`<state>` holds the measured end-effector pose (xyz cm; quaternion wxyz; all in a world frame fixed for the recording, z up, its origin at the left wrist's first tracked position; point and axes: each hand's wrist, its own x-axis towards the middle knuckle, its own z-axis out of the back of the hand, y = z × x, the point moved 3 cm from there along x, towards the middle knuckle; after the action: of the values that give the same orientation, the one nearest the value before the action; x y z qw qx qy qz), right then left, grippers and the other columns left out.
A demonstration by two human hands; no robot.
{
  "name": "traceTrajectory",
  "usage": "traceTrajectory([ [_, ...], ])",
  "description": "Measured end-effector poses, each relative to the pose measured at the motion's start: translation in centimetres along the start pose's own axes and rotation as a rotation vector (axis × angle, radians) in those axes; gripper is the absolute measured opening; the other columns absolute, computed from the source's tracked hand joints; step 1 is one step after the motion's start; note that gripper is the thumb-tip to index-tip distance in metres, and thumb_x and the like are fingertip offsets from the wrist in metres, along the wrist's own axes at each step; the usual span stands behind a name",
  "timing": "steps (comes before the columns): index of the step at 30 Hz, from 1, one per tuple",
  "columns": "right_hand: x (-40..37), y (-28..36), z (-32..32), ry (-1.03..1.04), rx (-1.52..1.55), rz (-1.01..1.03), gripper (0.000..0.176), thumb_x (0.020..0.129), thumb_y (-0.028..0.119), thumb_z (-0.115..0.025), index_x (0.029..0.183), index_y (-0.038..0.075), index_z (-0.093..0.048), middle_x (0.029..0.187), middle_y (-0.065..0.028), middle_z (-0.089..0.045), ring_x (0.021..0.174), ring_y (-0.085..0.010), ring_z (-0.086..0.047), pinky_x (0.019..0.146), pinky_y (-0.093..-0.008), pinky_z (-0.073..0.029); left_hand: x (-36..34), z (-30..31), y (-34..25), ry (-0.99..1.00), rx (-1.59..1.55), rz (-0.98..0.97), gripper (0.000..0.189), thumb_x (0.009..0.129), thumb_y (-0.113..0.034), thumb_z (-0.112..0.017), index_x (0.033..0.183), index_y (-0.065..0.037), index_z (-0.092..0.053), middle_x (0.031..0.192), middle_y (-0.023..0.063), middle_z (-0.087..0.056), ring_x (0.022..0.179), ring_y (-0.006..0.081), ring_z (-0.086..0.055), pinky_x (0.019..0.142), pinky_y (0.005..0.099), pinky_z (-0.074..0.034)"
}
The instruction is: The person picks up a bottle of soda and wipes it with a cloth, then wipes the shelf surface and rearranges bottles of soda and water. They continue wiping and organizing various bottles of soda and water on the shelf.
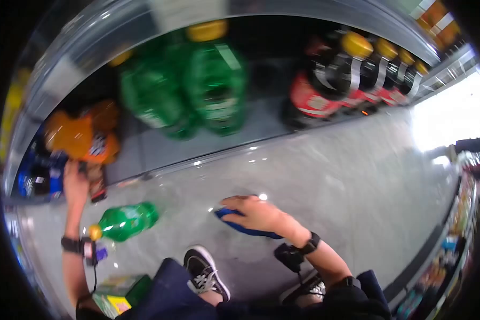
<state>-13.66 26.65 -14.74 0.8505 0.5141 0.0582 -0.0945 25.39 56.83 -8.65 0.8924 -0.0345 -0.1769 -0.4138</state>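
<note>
At the left end of the low shelf, my left hand (76, 184) is closed beside a small brown-and-dark object (97, 184), which overlaps the shelf's front edge. Blur hides its kind and most of the fingers' grip. Orange drink bottles (80, 138) are just above that hand, and bottles with blue labels (40, 178) are to its left. My right hand (258, 213) grips a dark blue cloth (245, 228) over the grey floor. Between the hands, a green soda bottle (127, 220) with a yellow cap lies on its side on the floor.
Large green bottles (216, 88) and a row of dark cola bottles (325, 88) with red labels occupy the shelf (160, 154). My shoe (205, 272) is at the bottom. A green-and-yellow box (117, 296) is at lower left; another stocked shelf (442, 256) lines the right.
</note>
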Motion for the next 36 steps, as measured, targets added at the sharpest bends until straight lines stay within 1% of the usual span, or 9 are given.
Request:
traceTrajectory([
  [3,0.5,1.7,2.0,0.028,0.028,0.041,0.038,0.086,0.025,-0.06,0.116,0.001,-0.056,0.107,-0.0212,-0.062,0.101,-0.0372,-0.058,0.088,-0.0418,-0.046,-1.4,3.3,0.4,-0.06,-0.244,0.172,0.047,0.077,0.013,-0.042,0.119,-0.002,-0.056,0.113,0.0139,-0.056,0.099,0.0271,-0.056,0.086,0.0337,-0.045],
  [5,1.2,3.8,3.5,0.175,-0.057,0.068,0.037,0.088,0.025,-0.06,0.117,0.003,-0.055,0.11,-0.0157,-0.062,0.101,-0.0355,-0.058,0.087,-0.0399,-0.047,-2.3,7.0,-1.9,-0.3,-0.227,0.093,0.042,0.082,0.013,-0.042,0.12,-0.001,-0.056,0.114,0.0126,-0.056,0.101,0.0211,-0.056,0.085,0.0312,-0.046],
  [11,-0.1,7.3,9.9,0.433,-0.383,0.117,0.036,0.088,0.027,-0.06,0.116,0.006,-0.056,0.102,-0.0181,-0.063,0.109,-0.0357,-0.054,0.092,-0.0436,-0.043,-3.7,14.2,-13.7,-0.637,-0.182,-0.125,0.028,0.086,0.011,-0.042,0.109,0.004,-0.057,0.109,0.0193,-0.058,0.103,0.0318,-0.057,0.088,0.0382,-0.048],
  [15,-5.7,7.6,17.2,0.601,-0.544,-0.185,0.037,0.087,0.029,-0.061,0.116,0.006,-0.057,0.1,-0.016,-0.065,0.102,-0.0334,-0.058,0.087,-0.0412,-0.046,-1.5,17.0,-21.8,-0.411,-0.32,-0.761,0.021,0.074,0.007,-0.053,0.094,0.003,-0.057,0.106,0.0196,-0.058,0.091,0.0372,-0.059,0.07,0.0402,-0.051],
  [19,-9.5,7.0,25.0,0.225,-0.649,-0.339,0.024,0.086,0.02,-0.063,0.102,0.002,-0.063,0.08,-0.0122,-0.066,0.077,-0.0271,-0.065,0.069,-0.0367,-0.051,3.9,18.7,-30.3,-0.177,-0.438,-0.95,0.029,0.07,0.005,-0.059,0.098,0.001,-0.062,0.106,0.0173,-0.058,0.087,0.0322,-0.061,0.065,0.0388,-0.051],
  [23,-10.4,6.7,30.8,-0.676,-0.341,-0.285,0.04,0.08,0.03,-0.07,0.103,-0.001,-0.062,0.09,-0.0178,-0.067,0.091,-0.0297,-0.065,0.078,-0.0358,-0.051,8.8,17.8,-38.0,0.114,-0.649,-0.747,0.051,0.075,-0.006,-0.069,0.122,0.004,-0.049,0.114,0.0208,-0.056,0.101,0.034,-0.058,0.082,0.0376,-0.049],
  [24,-9.7,5.3,31.2,-0.675,-0.32,-0.269,0.04,0.08,0.03,-0.07,0.103,-0.001,-0.062,0.09,-0.0178,-0.067,0.091,-0.0297,-0.065,0.078,-0.0358,-0.051,10.3,17.2,-39.6,0.165,-0.714,-0.649,0.059,0.075,-0.009,-0.071,0.127,0.003,-0.045,0.119,0.0211,-0.054,0.106,0.0321,-0.056,0.087,0.0372,-0.047],
  [26,-8.5,3.1,32.3,-1.039,-0.415,0.17,0.056,0.077,0.034,-0.074,0.114,-0.005,-0.057,0.103,-0.0208,-0.064,0.103,-0.0283,-0.062,0.086,-0.0357,-0.049,12.9,15.4,-42.6,0.18,-0.783,-0.454,0.069,0.077,-0.016,-0.073,0.134,0.002,-0.038,0.126,0.0208,-0.05,0.113,0.0288,-0.053,0.092,0.0373,-0.045],
  [36,-7.9,4.9,34.0,-0.602,-0.246,0.054,0.064,0.08,0.032,-0.072,0.126,-0.004,-0.046,0.12,-0.0203,-0.058,0.114,-0.0268,-0.054,0.098,-0.0351,-0.041,16.9,12.2,-49.0,0.087,-0.923,-0.254,0.064,0.08,-0.028,-0.073,0.127,0.003,-0.043,0.114,0.015,-0.059,0.107,0.0218,-0.057,0.092,0.0341,-0.044],
])
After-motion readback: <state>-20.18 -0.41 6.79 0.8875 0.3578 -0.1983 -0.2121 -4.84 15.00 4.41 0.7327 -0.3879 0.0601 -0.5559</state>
